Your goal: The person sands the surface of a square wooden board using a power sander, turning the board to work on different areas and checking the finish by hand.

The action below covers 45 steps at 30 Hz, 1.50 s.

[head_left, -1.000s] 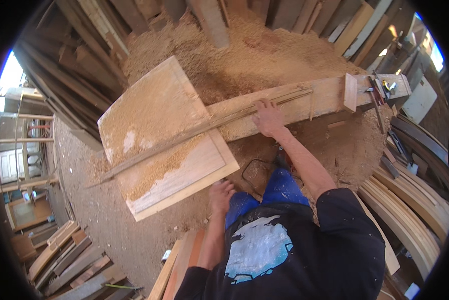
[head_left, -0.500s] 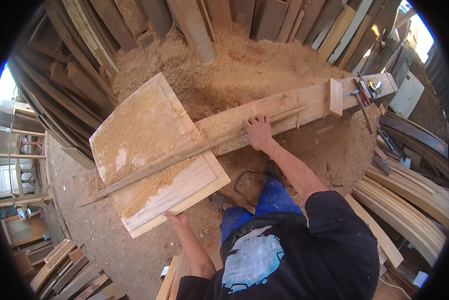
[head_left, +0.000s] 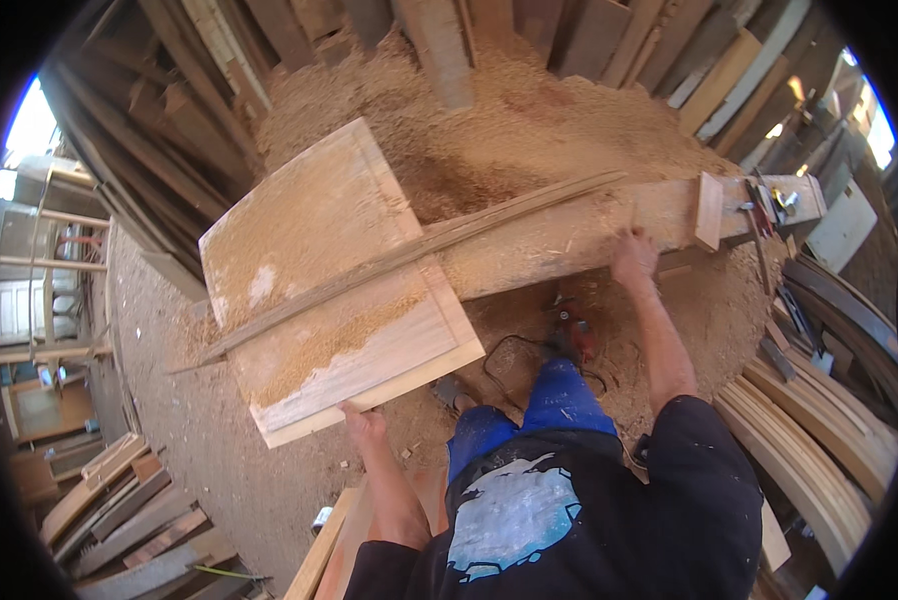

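A wide wooden panel (head_left: 314, 215), strewn with sawdust, lies across the left part of a long plank bench (head_left: 529, 255). My left hand (head_left: 366, 425) is closed on the panel's near edge. Diagonally over panel and bench runs a long wooden batten (head_left: 369, 272), its right end by the bench's far edge. My right hand (head_left: 636, 260) is off the batten, at the bench's near edge right of the panel. Its fingers are curled; what they hold, if anything, is too small to make out.
A wood block (head_left: 708, 211) stands on the bench, with hand tools (head_left: 764, 205) near its right end. Below the bench are a red power tool (head_left: 575, 325) and its cord. Sawdust (head_left: 539, 135) is heaped behind; stacked boards (head_left: 799, 435) lie at right.
My right hand has let go of the batten and moved right, to the bench's near edge. The batten's right end has shifted toward the bench's far edge. My left hand stays on the panel.
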### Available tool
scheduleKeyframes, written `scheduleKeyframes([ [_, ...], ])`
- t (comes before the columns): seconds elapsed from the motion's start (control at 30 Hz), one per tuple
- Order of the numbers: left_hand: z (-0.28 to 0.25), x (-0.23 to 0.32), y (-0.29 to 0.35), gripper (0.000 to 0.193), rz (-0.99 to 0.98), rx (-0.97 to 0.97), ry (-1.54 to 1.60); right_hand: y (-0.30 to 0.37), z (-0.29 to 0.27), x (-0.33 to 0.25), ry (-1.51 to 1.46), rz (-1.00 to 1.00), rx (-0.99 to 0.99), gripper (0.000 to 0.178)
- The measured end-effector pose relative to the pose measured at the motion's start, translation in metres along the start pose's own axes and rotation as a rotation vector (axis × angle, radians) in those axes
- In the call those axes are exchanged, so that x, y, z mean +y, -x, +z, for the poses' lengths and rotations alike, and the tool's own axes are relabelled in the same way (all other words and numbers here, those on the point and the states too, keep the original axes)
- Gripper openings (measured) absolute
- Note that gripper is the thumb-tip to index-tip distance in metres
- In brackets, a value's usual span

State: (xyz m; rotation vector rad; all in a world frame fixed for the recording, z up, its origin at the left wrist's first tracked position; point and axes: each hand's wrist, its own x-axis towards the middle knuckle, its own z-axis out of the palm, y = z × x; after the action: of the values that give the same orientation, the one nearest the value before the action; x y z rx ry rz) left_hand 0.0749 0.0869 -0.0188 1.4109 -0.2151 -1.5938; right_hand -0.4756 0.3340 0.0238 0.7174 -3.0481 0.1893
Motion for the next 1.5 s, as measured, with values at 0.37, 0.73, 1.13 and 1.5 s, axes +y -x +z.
scheduleKeyframes([
  [0.37, -0.015, 0.003, -0.001, 0.056, 0.063, -0.084, 0.029, -0.018, -0.041, -0.056, -0.061, -0.217, -0.087, 0.026],
  [0.73, -0.007, 0.003, 0.001, 0.050, 0.028, 0.026, 0.061, 0.087, 0.029, -0.181, -0.894, -0.020, -1.118, 0.027],
  [1.13, -0.053, 0.060, -0.049, 0.056, -0.028, 0.082, 0.240, 0.135, 0.083, -0.224, -1.136, -0.066, -0.903, 0.036],
  [1.5, -0.060, 0.216, -0.106, 0.068, 0.583, 0.642, -1.691, 0.154, 0.072, -0.253, -1.041, 0.138, -0.656, 0.042],
])
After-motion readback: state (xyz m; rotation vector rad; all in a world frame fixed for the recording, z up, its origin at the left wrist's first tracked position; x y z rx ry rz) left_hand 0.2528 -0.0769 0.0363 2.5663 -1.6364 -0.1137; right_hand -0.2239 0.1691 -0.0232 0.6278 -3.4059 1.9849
